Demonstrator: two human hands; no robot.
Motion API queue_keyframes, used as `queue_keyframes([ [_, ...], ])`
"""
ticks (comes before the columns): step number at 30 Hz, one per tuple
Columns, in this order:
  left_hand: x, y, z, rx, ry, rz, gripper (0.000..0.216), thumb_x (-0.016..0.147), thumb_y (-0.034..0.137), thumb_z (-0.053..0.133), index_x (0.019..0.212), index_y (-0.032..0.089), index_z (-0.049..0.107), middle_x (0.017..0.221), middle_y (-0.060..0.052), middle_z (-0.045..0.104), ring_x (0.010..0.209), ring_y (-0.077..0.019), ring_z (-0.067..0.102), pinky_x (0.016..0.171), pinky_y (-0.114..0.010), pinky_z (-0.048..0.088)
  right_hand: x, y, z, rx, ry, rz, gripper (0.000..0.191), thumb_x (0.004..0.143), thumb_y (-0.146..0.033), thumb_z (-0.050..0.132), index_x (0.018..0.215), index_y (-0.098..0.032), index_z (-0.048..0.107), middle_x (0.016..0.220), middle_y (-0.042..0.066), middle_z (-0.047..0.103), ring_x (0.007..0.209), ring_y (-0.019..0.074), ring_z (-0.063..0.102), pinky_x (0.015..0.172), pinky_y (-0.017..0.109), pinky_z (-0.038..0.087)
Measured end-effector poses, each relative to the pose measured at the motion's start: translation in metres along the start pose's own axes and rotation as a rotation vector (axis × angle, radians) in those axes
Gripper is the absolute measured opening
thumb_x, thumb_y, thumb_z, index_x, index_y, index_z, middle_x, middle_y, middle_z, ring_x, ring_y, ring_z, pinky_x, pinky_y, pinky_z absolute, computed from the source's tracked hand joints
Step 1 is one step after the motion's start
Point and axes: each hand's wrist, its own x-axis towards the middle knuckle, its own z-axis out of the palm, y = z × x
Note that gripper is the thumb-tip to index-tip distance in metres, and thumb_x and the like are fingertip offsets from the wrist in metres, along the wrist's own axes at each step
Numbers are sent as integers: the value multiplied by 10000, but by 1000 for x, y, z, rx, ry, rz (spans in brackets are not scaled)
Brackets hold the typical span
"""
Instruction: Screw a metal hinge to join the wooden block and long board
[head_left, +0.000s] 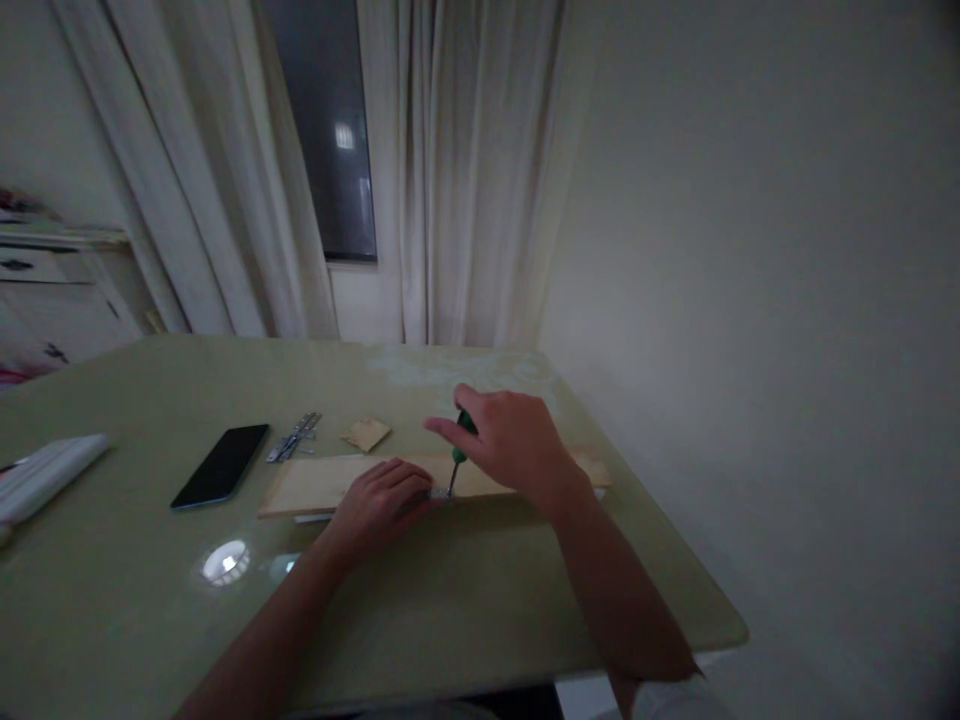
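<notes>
A long pale wooden board lies across the table, slightly raised on something white beneath it. My right hand grips the green handle of a screwdriver, held nearly upright. Its tip meets a small metal hinge or bracket at the board's near edge. My left hand rests on the board just left of that metal piece, fingers closed and pressing at it. The fingertips partly cover the piece, so its full shape is hidden.
Behind the board lie several metal hinges or brackets and a small square wooden piece. A black phone is to their left, with a long white object at the far left. A wall borders the table's right side.
</notes>
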Motion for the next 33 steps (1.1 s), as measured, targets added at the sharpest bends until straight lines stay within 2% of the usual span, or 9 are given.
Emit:
queue_keyframes([
  [3,-1,0,1,-5,2,-5,140,1025,336,658,1051,205,702,1046,-64,767,945,-226,695,861,-367,557,4,8,2,-44,-6,69,406,1108,-514,388,1074,-224,670,892,75,758,814,237,692,688,314,388],
  [6,0,0,1,-6,6,-7,134,1020,332,662,1050,211,710,1030,-61,769,930,-223,697,845,-361,556,1,7,2,96,26,-129,225,1077,-304,461,1186,-228,643,1076,58,760,1000,212,676,796,300,424],
  [9,1,1,0,0,13,-5,111,1011,317,669,1024,216,713,998,-55,768,901,-221,695,815,-353,551,-3,-1,1,164,42,-253,233,1046,-303,508,1234,-227,622,1163,66,740,1103,209,647,852,293,431],
  [13,1,0,-1,-6,9,5,116,1012,314,672,1042,206,705,1019,-61,767,914,-224,698,829,-358,555,2,2,2,-3,5,-1,448,1081,-595,407,1110,-225,657,931,84,757,860,243,691,713,315,408],
  [16,0,-1,1,-7,5,5,132,1024,326,658,1055,204,698,1038,-64,767,929,-223,698,844,-359,556,7,12,3,-62,-13,95,405,1108,-515,381,1102,-227,667,910,82,764,822,241,696,691,314,393],
  [22,-1,-2,2,13,3,-5,118,1026,320,647,1041,216,700,1016,-60,765,911,-230,692,832,-371,550,0,-1,4,157,67,-272,236,1030,-282,525,1242,-231,615,1146,43,751,1083,203,664,828,287,429],
  [26,0,-1,1,8,1,-8,116,1023,318,653,1042,214,701,1032,-62,770,924,-226,702,844,-365,558,2,-1,5,0,31,-43,363,1083,-522,432,1125,-234,648,913,62,765,843,241,700,667,313,375],
  [29,2,0,0,4,18,4,113,1011,318,672,1042,214,706,1025,-60,775,921,-221,712,840,-355,564,5,7,4,-66,12,61,370,1106,-480,385,1079,-235,661,865,60,761,778,229,693,647,313,346],
  [33,1,0,1,17,20,5,112,1013,325,666,1028,222,708,1008,-58,775,905,-223,706,825,-356,562,0,-2,2,109,47,-196,208,1036,-288,510,1206,-242,621,1075,32,769,1016,197,687,776,286,411],
])
